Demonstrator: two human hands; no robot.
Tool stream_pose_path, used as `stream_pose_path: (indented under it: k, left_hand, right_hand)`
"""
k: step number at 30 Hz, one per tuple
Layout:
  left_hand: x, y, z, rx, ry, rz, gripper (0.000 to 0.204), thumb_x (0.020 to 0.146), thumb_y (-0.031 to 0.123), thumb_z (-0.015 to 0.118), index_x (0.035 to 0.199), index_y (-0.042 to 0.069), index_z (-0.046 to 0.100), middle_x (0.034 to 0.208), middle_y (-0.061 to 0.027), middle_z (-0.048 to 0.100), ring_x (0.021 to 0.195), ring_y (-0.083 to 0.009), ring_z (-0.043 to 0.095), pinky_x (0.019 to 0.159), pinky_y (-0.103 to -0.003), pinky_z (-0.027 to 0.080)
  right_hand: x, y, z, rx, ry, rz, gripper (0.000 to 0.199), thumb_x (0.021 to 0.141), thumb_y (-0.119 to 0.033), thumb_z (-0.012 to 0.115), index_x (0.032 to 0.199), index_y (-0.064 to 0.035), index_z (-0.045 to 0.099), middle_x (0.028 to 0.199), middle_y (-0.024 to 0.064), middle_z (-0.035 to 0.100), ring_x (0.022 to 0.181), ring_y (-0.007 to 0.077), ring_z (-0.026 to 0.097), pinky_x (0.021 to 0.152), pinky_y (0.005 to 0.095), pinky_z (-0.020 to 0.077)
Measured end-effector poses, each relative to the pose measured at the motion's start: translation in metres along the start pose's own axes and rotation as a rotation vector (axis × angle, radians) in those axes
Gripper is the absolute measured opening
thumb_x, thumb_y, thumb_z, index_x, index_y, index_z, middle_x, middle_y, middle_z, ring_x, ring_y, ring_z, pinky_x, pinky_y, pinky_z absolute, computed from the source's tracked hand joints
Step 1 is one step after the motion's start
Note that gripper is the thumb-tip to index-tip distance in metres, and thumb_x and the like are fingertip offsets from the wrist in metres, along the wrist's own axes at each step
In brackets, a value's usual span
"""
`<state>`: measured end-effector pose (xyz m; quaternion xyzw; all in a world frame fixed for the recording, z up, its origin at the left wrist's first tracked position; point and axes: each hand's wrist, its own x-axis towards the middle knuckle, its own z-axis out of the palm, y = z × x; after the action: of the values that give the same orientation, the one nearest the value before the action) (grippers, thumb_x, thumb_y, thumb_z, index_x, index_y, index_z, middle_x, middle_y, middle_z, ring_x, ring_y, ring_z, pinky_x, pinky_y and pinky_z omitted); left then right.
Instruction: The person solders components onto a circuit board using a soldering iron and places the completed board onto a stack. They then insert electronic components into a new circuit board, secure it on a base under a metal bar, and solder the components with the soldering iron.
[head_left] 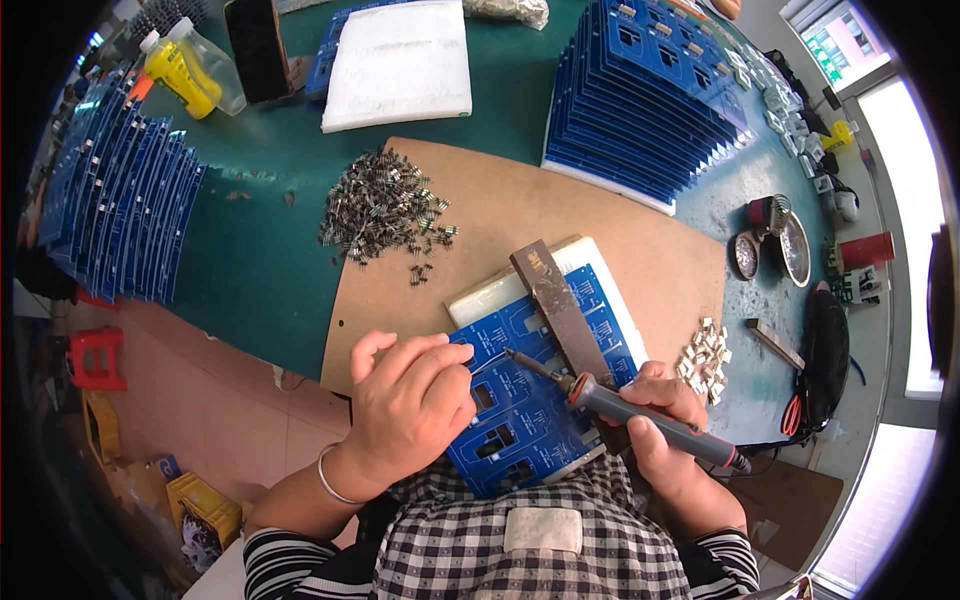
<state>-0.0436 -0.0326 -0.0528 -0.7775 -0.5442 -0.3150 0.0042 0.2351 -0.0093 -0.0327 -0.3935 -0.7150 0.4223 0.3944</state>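
Soldering seems in hand; right hand (665,420) clamps the soldering iron (640,412), its tip over the blue board (520,400); left hand (415,405) presses the board, fingers curled together; next move needs a steady tip.

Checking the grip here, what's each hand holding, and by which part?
Right hand grips soldering iron by its handle; left hand rests on board.

Blue circuit board (520,400) lay flat on white foam pad, rusty metal bar (560,305) across it; grey-handled soldering iron (640,410) slanted, tip (512,353) touched board near left fingers
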Motion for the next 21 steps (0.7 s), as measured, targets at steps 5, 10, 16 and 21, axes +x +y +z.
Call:
stream_pose_path:
  k: [5, 10, 16, 21]
  left_hand:
    - [0.003, -0.001, 0.001, -0.006, 0.002, 0.009, 0.018, 0.069, -0.001, 0.067, 0.074, 0.011, 0.055, 0.093, 0.0005, 0.07, 0.085, -0.0192, 0.066, 0.086, -0.041, 0.037]
    - [0.007, -0.002, 0.001, -0.017, -0.008, 0.014, 0.017, 0.069, 0.0, 0.069, 0.076, 0.01, 0.057, 0.092, 0.0007, 0.069, 0.083, -0.018, 0.064, 0.085, -0.04, 0.036]
    - [0.009, -0.008, 0.0, 0.008, -0.039, 0.047, 0.02, 0.068, 0.007, 0.071, 0.084, 0.01, 0.059, 0.096, -0.0005, 0.065, 0.084, -0.0175, 0.062, 0.083, -0.039, 0.037]
    - [0.012, -0.008, 0.001, 0.017, -0.024, 0.066, 0.018, 0.069, 0.008, 0.07, 0.084, 0.01, 0.059, 0.097, -0.0011, 0.065, 0.084, -0.0176, 0.063, 0.082, -0.038, 0.036]
  right_hand:
    - [0.002, 0.001, 0.0, -0.01, -0.013, 0.0, 0.027, 0.087, -0.023, 0.071, 0.101, -0.0008, 0.065, 0.077, 0.0087, 0.067, 0.065, 0.0171, 0.052, 0.083, 0.0355, 0.0421]
    - [0.005, 0.001, -0.001, -0.015, -0.023, 0.002, 0.028, 0.087, -0.023, 0.071, 0.102, -0.0006, 0.065, 0.079, 0.0091, 0.068, 0.066, 0.0166, 0.053, 0.084, 0.0359, 0.0424]
    - [0.006, 0.002, 0.0, -0.004, -0.014, 0.008, 0.027, 0.087, -0.022, 0.071, 0.103, -0.0013, 0.065, 0.082, 0.0097, 0.07, 0.068, 0.0175, 0.053, 0.084, 0.0364, 0.0428]
    - [0.001, 0.0, -0.003, -0.009, 0.026, 0.057, 0.027, 0.086, -0.022, 0.071, 0.103, -0.0009, 0.065, 0.083, 0.0109, 0.071, 0.07, 0.0189, 0.054, 0.083, 0.0362, 0.0445]
